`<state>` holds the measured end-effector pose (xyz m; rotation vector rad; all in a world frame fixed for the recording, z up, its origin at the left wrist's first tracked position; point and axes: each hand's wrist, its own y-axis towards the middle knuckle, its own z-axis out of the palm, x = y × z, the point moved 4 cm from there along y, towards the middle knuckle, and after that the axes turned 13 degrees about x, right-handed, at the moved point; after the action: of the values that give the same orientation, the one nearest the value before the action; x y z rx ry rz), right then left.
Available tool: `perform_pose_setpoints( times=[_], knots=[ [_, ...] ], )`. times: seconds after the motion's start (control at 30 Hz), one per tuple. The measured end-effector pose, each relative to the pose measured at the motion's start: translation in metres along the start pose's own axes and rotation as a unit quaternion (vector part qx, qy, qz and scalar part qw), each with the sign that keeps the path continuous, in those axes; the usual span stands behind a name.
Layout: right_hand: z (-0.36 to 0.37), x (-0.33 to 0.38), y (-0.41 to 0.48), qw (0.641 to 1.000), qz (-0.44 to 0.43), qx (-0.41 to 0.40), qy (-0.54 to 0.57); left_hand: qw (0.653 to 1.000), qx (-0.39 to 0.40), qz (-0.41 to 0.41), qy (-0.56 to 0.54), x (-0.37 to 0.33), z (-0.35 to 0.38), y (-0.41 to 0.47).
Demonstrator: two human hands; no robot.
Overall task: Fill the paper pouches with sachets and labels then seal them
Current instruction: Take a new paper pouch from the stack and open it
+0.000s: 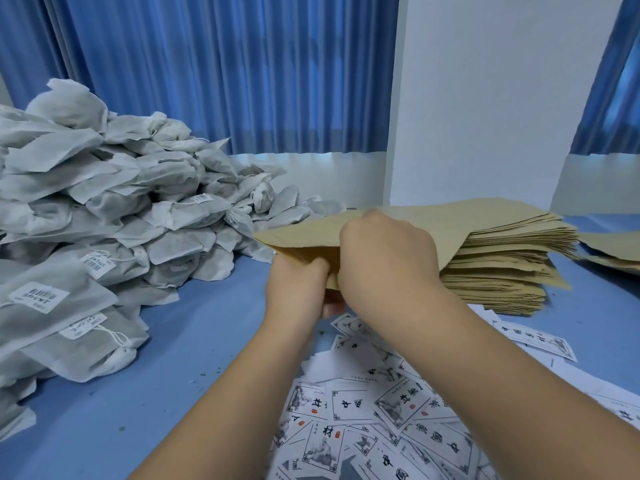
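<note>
A brown paper pouch point(304, 233) is lifted above the blue table, tilted, with its near end between both hands. My left hand point(298, 289) grips the pouch's lower edge from below. My right hand point(384, 258) pinches the same end from above, its thumb at the top edge. A thick stack of brown pouches point(502, 258) lies just right of my hands. A big heap of white sachets point(104, 209) fills the left side. Printed white labels point(374, 410) lie scattered on the table under my forearms.
The blue table point(194, 341) shows bare between the sachet heap and the labels. More brown pouches point(613, 251) lie at the far right edge. Blue curtains point(225, 71) and a white wall column point(485, 98) stand behind the table.
</note>
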<state>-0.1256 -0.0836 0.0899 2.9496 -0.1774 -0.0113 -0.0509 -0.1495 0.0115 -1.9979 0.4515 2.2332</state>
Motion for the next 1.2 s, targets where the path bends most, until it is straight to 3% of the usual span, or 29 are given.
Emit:
perform_pose_setpoints(
  times=[0.1,0.27,0.43,0.57,0.7,0.77,0.87,0.93,1.07,1.2],
  knots=[
    [0.0,0.0,0.001,1.0,-0.012,-0.014,0.001,0.999,0.036,-0.035,-0.001,0.002,0.003,-0.001],
    [0.0,-0.003,0.001,1.0,-0.014,-0.003,0.022,0.999,0.033,-0.038,-0.01,0.004,0.003,0.0],
    [-0.025,-0.03,0.001,0.989,0.033,-0.119,0.079,0.993,0.043,-0.108,0.001,0.013,0.005,0.001],
    [-0.03,-0.044,0.001,0.983,0.054,-0.14,0.11,0.965,0.106,-0.207,-0.124,0.022,0.01,-0.005],
    [-0.024,-0.038,0.001,0.986,0.039,-0.104,0.121,0.941,0.08,-0.23,-0.234,0.024,0.007,-0.005],
    [-0.019,-0.029,0.001,0.989,0.011,-0.083,0.125,0.965,0.034,-0.175,-0.192,0.024,0.001,0.0],
    [-0.017,-0.02,0.001,0.989,-0.012,-0.075,0.127,0.997,-0.019,-0.074,0.005,0.016,-0.008,0.005],
    [-0.02,-0.021,0.0,0.988,-0.012,-0.095,0.125,0.995,-0.015,-0.096,0.033,0.017,-0.01,0.005],
    [-0.025,-0.02,-0.003,0.985,-0.021,-0.124,0.118,0.961,0.024,-0.241,-0.131,0.026,-0.011,-0.003],
    [-0.021,-0.008,-0.006,0.985,-0.048,-0.128,0.109,0.954,0.043,-0.243,-0.173,0.026,-0.011,-0.001]
  ],
)
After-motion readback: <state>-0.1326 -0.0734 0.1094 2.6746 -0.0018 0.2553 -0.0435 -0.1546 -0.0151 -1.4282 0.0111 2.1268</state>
